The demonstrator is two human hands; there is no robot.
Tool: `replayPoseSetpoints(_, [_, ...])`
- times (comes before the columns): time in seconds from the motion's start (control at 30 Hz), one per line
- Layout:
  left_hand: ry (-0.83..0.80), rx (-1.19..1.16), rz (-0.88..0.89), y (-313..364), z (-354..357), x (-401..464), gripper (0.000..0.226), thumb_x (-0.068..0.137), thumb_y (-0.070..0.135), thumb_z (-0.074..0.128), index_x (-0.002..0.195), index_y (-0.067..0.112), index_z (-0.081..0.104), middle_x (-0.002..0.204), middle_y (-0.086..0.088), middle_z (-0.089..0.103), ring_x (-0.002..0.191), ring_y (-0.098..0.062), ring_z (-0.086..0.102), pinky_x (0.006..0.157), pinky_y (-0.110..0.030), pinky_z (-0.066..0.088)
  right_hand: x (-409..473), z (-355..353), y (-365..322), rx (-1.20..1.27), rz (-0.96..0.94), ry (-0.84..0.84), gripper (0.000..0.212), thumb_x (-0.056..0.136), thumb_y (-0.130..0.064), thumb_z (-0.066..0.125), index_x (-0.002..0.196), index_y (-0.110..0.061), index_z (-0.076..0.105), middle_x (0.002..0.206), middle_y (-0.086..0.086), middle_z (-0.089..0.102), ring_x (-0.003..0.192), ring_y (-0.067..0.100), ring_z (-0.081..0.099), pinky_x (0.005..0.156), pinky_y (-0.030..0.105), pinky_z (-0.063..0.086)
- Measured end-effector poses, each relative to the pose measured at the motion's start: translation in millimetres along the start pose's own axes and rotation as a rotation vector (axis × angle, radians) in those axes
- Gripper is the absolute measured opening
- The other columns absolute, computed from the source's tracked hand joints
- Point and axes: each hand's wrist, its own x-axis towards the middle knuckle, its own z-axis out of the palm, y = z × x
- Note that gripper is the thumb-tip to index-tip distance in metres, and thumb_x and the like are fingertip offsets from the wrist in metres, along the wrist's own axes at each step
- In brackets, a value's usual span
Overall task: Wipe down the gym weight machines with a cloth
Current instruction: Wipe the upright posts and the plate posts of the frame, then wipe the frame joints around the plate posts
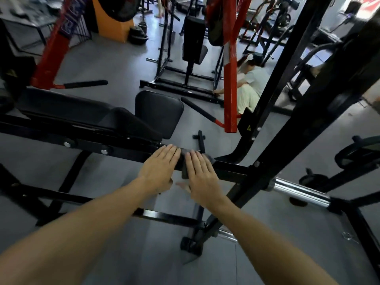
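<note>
Peeking out between the two hands, the dark cloth (183, 161) is mostly hidden; only a strip at centre shows, draped over the black frame bar (230, 170) of the bench (82, 114). The left hand (159, 170) lies flat with fingers straight, pressing on the cloth and bar. The right hand (202, 177) does the same just beside it, toward 3 o'clock. At 1 o'clock a crouching person (251, 85) is partly covered by a red upright (230, 79).

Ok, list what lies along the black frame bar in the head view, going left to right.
Two silver bolts → left hand → dark cloth → right hand → black upright post → chrome sleeve.
</note>
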Motion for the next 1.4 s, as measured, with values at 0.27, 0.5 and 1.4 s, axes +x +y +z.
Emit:
replayPoseSetpoints(0.27, [-0.034,-0.03,-0.031,7.2,-8.0,-0.7,0.1,0.088,0.049,0.05,0.16,0.003,-0.001,0.169,-0.014,0.004,0.157,-0.027,-0.002,0.127,-0.042,0.002,-75.1,-23.4,91.4,-0.198,0.149,-0.056,0.082,0.057,0.011,0.086,0.132,0.014,0.056,0.132,0.033,0.059,0.121,0.045,0.061,0.104,0.051,0.05])
replayPoseSetpoints(0.5, [-0.068,-0.09,-0.028,3.0,-13.9,-3.7,0.094,0.094,0.037,0.053,0.161,0.006,-0.005,0.17,-0.011,-0.007,0.157,-0.022,-0.009,0.128,-0.038,-0.001,-38.2,-16.5,55.4,-0.085,0.085,0.094,0.074,0.048,0.003,0.096,0.116,0.012,0.067,0.116,0.03,0.069,0.107,0.042,0.069,0.097,0.049,0.053])
replayPoseSetpoints(1.4, [-0.072,-0.064,-0.581,-169.2,-13.0,-184.6,0.079,0.095,0.024,0.046,0.161,0.004,0.009,0.169,-0.016,0.007,0.157,-0.025,0.004,0.127,-0.033,-0.005,153.1,15.2,-188.1,0.605,-0.121,0.475,0.045,0.108,-0.033,0.041,0.123,-0.001,0.068,0.119,0.013,0.072,0.112,0.025,0.068,0.097,0.039,0.054])
